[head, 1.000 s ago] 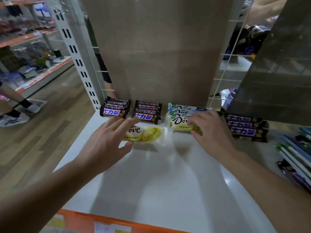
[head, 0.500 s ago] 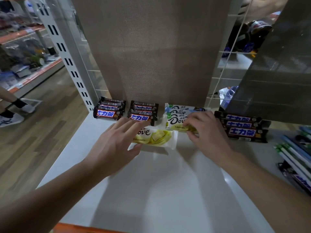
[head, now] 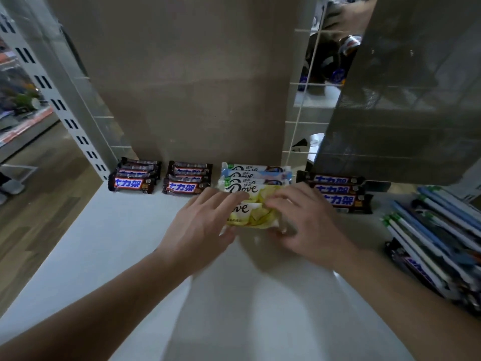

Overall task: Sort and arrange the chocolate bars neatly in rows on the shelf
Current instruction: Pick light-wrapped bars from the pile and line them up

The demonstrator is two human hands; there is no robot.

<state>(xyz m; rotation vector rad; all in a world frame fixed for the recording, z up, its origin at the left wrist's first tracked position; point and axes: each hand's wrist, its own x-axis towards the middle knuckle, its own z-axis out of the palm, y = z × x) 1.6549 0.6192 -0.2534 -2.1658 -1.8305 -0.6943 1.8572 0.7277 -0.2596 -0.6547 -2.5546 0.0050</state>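
White and glossy, the shelf (head: 104, 256) spread out below the camera, with two bare forearms reaching across it. Both hands met on a yellow Dove bar (head: 253, 216) lying flat mid-shelf, its crinkly wrapper cream with lemon-yellow swirls and dark script. The left hand (head: 200, 225) covered the bar's left end, fingers laid over the top and thumb at the near edge, clamped on the wrapper. The right hand (head: 307, 225) gripped the right end, fingers bent over the far edge.

Just behind sat a stack of white and blue Dove bars (head: 256, 175). Dark brown bars with blue lettering lined the back as a left brown stack (head: 132, 178), a middle brown stack (head: 187, 182) and a right brown stack (head: 338, 194). A loose pile of bars (head: 437, 246) lay at the far right. Beyond rose a matte beige back panel (head: 195, 87) and a perforated metal upright (head: 59, 105).
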